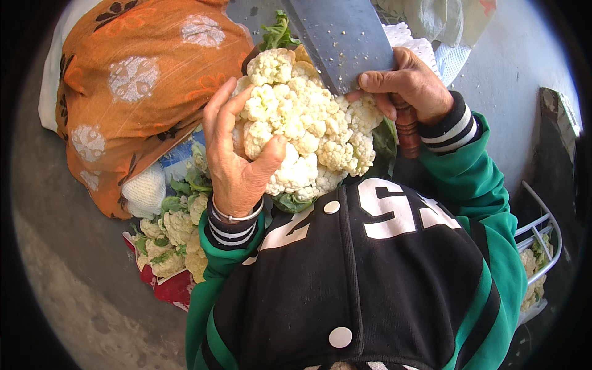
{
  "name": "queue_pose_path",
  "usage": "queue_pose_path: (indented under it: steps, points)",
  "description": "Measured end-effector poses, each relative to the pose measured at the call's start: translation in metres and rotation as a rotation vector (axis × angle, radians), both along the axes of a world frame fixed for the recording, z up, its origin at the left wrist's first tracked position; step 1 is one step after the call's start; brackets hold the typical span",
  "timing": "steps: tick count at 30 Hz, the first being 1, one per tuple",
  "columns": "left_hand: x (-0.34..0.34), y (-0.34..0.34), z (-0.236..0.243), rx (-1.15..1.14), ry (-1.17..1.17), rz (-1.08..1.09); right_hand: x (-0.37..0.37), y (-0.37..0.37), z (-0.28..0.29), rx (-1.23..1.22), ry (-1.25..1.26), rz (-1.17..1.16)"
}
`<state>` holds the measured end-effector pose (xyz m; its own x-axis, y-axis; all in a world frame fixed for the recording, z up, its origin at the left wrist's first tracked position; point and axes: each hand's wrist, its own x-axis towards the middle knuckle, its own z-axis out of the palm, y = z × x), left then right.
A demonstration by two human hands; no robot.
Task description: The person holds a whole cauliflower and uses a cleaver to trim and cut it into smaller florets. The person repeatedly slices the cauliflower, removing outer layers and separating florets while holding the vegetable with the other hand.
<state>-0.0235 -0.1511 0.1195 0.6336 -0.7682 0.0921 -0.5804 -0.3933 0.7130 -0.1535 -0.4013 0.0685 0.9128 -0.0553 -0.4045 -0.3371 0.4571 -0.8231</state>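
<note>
A large white cauliflower (308, 123) with some green leaves sits close in front of my chest. Curved round its left side is my left hand (237, 151), thumb over the florets and fingers along the edge. My right hand (410, 86) grips a broad cleaver (345, 40) near where the blade meets its turned wooden handle (407, 129). The wide grey blade points up and away, dotted with small white crumbs. Its near end, with my right fingers, is at the cauliflower's upper right edge; whether the blade cuts into it is hidden.
Several cauliflower pieces (169, 237) lie on a red and white cloth or bag (169, 287) at left. Beside me is orange patterned fabric (148, 80), apparently over another person's leg. More cauliflower (533, 271) shows at right by a white rack (549, 240). Pale bags (431, 21) lie at the top right.
</note>
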Motion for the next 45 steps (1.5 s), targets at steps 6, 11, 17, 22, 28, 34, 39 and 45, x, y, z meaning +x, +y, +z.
queue_pose_path:
  steps: [6, 11, 17, 22, 28, 34, 39, 45]
  points:
    - [-0.002, -0.001, 0.000, -0.004, 0.011, 0.014, 0.001, 0.000, -0.003, 0.004, 0.017, 0.015]
    - [-0.003, -0.001, 0.001, 0.002, -0.028, -0.001, -0.001, 0.006, 0.009, 0.030, 0.075, -0.038]
    - [-0.005, -0.002, 0.001, 0.002, -0.054, -0.009, -0.002, 0.007, 0.010, 0.074, 0.096, -0.043]
    - [-0.010, -0.003, 0.003, 0.015, -0.083, -0.005, -0.001, 0.001, 0.009, 0.065, 0.108, 0.004]
    - [-0.014, -0.004, 0.007, 0.023, -0.119, -0.013, -0.001, -0.002, 0.012, 0.245, 0.202, 0.042]
    - [-0.017, -0.004, 0.010, -0.001, -0.177, -0.035, -0.009, 0.008, 0.013, 0.340, 0.184, -0.070]
    - [-0.022, -0.005, 0.016, 0.033, -0.203, -0.026, -0.007, 0.021, 0.016, 0.381, 0.249, -0.186]
    - [-0.022, 0.002, 0.013, 0.024, -0.181, 0.011, -0.014, 0.024, 0.017, 0.417, 0.194, -0.193]
